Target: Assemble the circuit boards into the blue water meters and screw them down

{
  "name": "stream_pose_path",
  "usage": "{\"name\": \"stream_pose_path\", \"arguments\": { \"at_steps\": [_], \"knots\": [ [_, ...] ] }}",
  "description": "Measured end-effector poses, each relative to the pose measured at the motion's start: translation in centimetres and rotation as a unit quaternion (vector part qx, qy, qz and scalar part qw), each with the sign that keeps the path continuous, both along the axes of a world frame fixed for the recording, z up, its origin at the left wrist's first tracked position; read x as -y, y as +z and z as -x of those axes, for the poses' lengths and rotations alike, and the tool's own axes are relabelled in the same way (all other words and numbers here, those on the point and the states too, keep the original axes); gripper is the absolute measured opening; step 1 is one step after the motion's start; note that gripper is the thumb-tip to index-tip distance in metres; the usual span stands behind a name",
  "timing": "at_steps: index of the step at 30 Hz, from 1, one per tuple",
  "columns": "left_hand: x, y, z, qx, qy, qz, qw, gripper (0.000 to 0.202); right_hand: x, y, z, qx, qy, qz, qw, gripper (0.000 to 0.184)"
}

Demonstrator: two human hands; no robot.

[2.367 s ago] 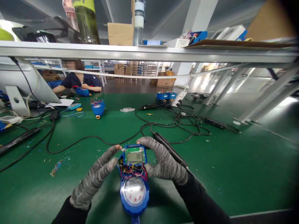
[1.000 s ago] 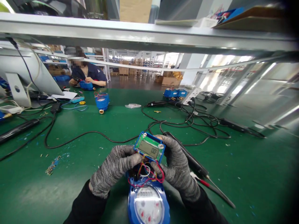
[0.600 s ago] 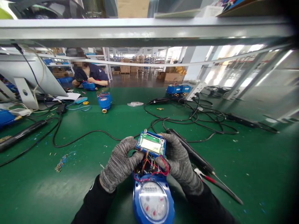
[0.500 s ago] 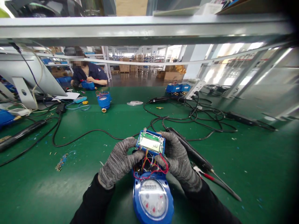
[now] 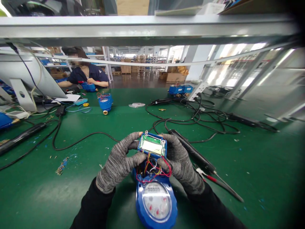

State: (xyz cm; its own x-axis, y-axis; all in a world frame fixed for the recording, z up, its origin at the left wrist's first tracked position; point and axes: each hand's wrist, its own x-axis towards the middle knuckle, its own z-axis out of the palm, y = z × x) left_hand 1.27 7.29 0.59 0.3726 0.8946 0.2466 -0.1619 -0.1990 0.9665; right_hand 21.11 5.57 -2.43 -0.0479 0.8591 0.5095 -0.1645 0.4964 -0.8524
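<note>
Both hands wear grey knitted gloves with bare fingertips. Between them tilts a blue-framed LCD circuit board. My left hand grips its left edge, thumb at the lower corner, and my right hand closes on its right edge. Red, yellow and white wires run from the board down into the open compartment of a blue water meter. The meter stands on the bench with its round dial nearest me. What lies behind the board is hidden.
Right of my right hand lie a black electric screwdriver and a red-handled tool. Black cables sprawl beyond. Loose screws lie at left. Another blue meter stands farther back, and a co-worker sits across the bench.
The board has shifted slightly, and my left hand's fingers have moved up round its upper left corner. The LCD digits look fainter. Across the bench, the co-worker's one arm has stretched out sideways.
</note>
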Motion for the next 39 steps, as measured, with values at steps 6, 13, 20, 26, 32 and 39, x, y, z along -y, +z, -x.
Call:
{"name": "stream_pose_path", "arguments": {
  "at_steps": [6,13,20,26,32,39],
  "knots": [
    [0.6,1.0,-0.3,0.088,-0.104,0.096,0.986,0.053,0.3,0.1,0.2,0.013,-0.005,-0.030,0.999,0.058],
    [0.7,1.7,-1.2,0.043,-0.064,0.096,0.992,0.030,0.8,0.4,0.0,0.127,-0.052,-0.062,0.989,0.065],
    [0.8,1.0,-1.0,0.063,-0.090,0.118,0.987,0.031,3.1,1.6,-1.7,0.294,-0.144,-0.101,0.940,0.067],
    [0.2,0.3,-0.6,0.075,-0.033,0.147,0.986,0.029,8.2,0.8,-10.1,0.493,-0.219,-0.002,0.842,0.046],
    [0.0,0.1,-0.7,0.070,-0.039,0.171,0.982,0.029,11.7,-2.4,-12.8,0.655,-0.308,0.124,0.679,0.052],
    [0.4,0.5,-0.9,0.099,-0.033,0.142,0.984,0.020,12.6,-3.5,-12.9,0.707,-0.297,0.194,0.612,0.069]
  ]
}}
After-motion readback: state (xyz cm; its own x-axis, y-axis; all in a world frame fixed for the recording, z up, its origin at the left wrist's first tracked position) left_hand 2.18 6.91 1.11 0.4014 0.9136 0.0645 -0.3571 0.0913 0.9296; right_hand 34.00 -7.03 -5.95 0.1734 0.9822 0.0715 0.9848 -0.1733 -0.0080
